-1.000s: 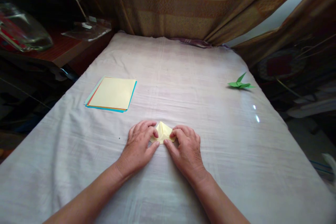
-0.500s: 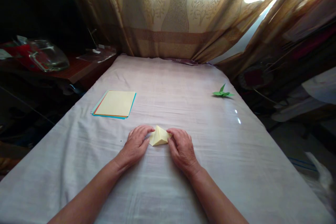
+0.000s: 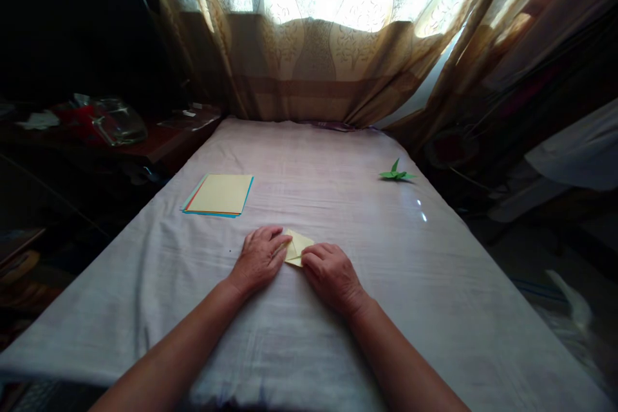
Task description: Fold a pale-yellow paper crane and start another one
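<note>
A small folded piece of pale yellow origami paper lies on the cloth-covered table between my two hands. My left hand closes on its left edge, the fingertips pressing on the paper. At the lower right edge my right hand has its thumb and fingers pinched on the paper, with the fingers curled. Parts of the paper's sides are hidden under the fingers.
A stack of square coloured papers, pale yellow on top, lies left of centre. A green folded paper crane sits at the right. The light tablecloth reaches back to the brown curtain. A dark wooden desk adjoins on the left.
The raised fold of the yellow paper now lies flatter. My right hand has moved its grip to the paper's lower right edge. The camera view has shifted slightly.
</note>
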`<state>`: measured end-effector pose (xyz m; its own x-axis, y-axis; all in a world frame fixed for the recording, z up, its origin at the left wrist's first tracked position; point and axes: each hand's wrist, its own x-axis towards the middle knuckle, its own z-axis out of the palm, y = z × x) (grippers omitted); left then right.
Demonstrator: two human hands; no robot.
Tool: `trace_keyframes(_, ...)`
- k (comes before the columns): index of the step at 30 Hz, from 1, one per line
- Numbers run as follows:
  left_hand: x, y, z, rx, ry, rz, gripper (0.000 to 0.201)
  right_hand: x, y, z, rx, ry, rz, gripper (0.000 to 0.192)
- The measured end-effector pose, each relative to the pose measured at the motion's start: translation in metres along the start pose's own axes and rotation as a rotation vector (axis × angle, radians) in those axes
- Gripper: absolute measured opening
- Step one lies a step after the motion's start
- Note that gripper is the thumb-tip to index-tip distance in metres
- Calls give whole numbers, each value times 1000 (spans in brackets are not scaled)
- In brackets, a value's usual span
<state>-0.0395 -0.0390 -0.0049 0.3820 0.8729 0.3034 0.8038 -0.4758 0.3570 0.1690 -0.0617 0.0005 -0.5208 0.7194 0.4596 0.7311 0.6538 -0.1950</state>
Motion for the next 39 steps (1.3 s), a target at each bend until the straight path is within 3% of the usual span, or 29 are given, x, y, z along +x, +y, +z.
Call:
trace_keyframes(9, 7, 17, -6, -20, -42, 125, 26, -14, 38, -19, -182, -43, 39, 16)
trace_keyframes(16, 7, 23, -4, -47, 21, 119, 14, -10, 17, -22, -65, 95, 143, 24)
trace_keyframes(23, 2, 21, -3, -40, 23, 160, 7, -10, 10, -12, -29, -43, 284, 12)
trace_keyframes(29, -1, 13, 0, -50, -14, 139, 10, -11, 14, -10, 13, -77, 358, 13)
trace_keyframes(35, -1, 14, 2, -86, -32, 86, 6, 1, 19, -15, 12, -190, 380, 25)
trace_keyframes(39, -2, 14, 4, -83, -26, 67, 11, 4, 24, -14, 32, -238, 378, 18)
